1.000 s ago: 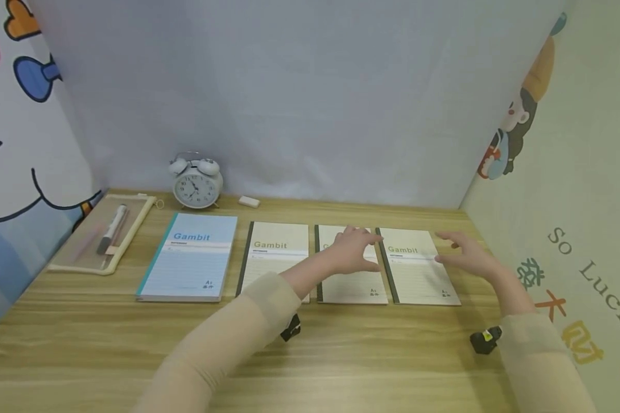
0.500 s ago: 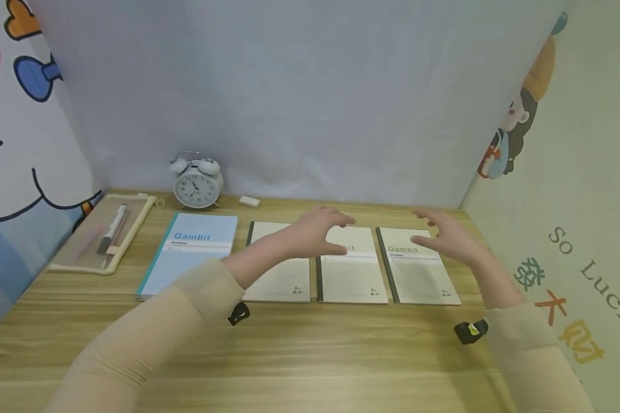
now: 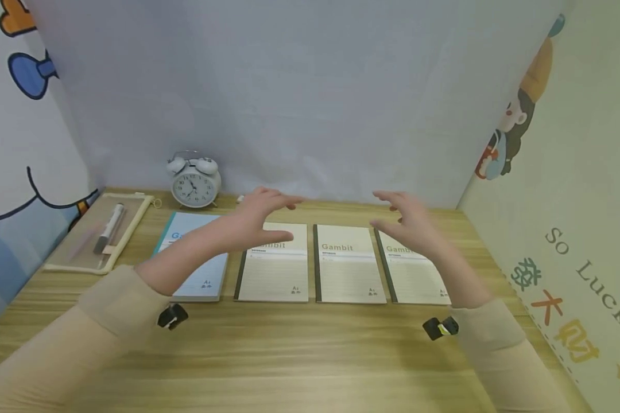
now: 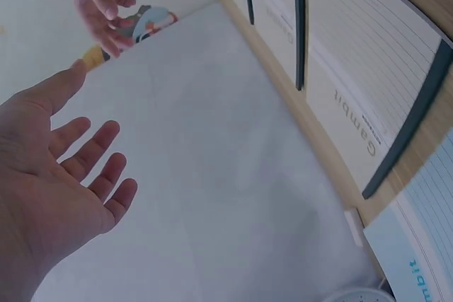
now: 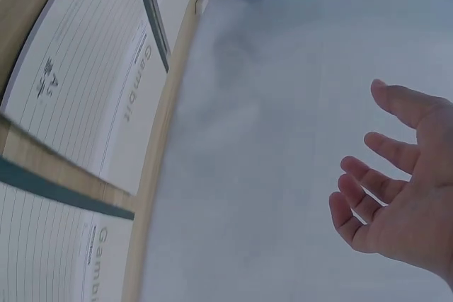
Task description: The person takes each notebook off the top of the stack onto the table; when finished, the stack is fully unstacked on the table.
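Four is more than I count here, so: several Gambit notebooks lie in a row on the wooden table. A blue notebook (image 3: pixel 198 281) is leftmost; beside it come a cream notebook (image 3: pixel 274 275), a middle cream notebook (image 3: pixel 348 275) and a right cream notebook (image 3: pixel 413 281). My left hand (image 3: pixel 248 221) hovers above the blue and first cream notebooks, fingers spread and holding nothing. Over the right cream notebook my right hand (image 3: pixel 408 223) hangs in the air, its fingers loosely bent around nothing. Both palms face each other, as the left wrist view shows too.
A white alarm clock (image 3: pixel 193 186) stands at the back left. Left of the blue notebook lies a mesh pencil pouch (image 3: pixel 129 249) with a marker inside. A white eraser (image 4: pixel 354 226) sits near the back edge, partly hidden in the head view. A curtain (image 3: pixel 310 103) closes off the back.
My left hand has swept left from over the middle cream notebook. My right hand has moved left and slightly up from the right edge. The notebooks have stayed in their row.
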The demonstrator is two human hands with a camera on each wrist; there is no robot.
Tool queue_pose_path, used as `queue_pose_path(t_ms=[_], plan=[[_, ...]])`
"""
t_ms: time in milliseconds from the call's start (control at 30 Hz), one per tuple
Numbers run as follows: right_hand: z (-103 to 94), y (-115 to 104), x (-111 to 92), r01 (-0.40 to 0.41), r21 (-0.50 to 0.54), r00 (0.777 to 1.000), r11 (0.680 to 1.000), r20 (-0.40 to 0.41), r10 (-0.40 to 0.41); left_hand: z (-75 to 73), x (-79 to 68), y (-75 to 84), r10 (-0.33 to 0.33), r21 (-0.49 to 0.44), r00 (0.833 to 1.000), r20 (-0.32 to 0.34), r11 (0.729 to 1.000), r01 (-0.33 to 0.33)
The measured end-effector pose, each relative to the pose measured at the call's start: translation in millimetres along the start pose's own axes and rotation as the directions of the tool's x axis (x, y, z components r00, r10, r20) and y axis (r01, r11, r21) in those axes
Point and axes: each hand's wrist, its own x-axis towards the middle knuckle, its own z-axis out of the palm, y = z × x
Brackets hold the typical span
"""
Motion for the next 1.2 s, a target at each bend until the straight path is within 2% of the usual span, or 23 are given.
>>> queue_pose_path(t_ms=[167,333,433,533,667,800,1000,1200], plan=[[14.0,-27,5,0.028,0.052,0.999,0.998,-0.025,-0.027,-13.9,-31.3,-17.7,-0.032,0.004,0.998,-0.049,0.999,0.032],[30.8,-51,11,0.076,0.1,0.996,0.992,-0.048,-0.072,-21.9,-62.7,-40.8,-0.068,0.003,0.992,-0.108,0.998,0.068],[42.7,-65,15,0.108,0.123,0.994,0.987,-0.044,-0.103,-23.0,-79.0,-56.9,-0.111,-0.031,0.986,-0.122,0.994,0.108],[54.4,-78,19,0.132,0.132,0.991,0.982,-0.017,-0.131,-22.6,-92.8,-73.8,-0.181,-0.071,0.977,-0.112,0.982,0.174],[69.9,-93,22,0.158,0.137,0.985,0.978,0.043,-0.165,-21.2,-108.3,-98.0,-0.262,-0.093,0.961,-0.089,0.963,0.254],[86.5,-107,27,0.181,0.14,0.976,0.973,0.1,-0.196,-16.9,-120.3,-122.3,-0.313,-0.095,0.946,-0.079,0.947,0.305],[115.9,-123,40,0.215,0.117,0.948,0.97,0.213,-0.235,-7.8,-136.5,-155.2,-0.353,-0.123,0.934,-0.056,0.931,0.344],[148.5,-131,56,0.24,0.092,0.922,0.966,0.289,-0.257,3.9,-147.4,-178.6,-0.396,-0.113,0.918,-0.018,0.913,0.392]])
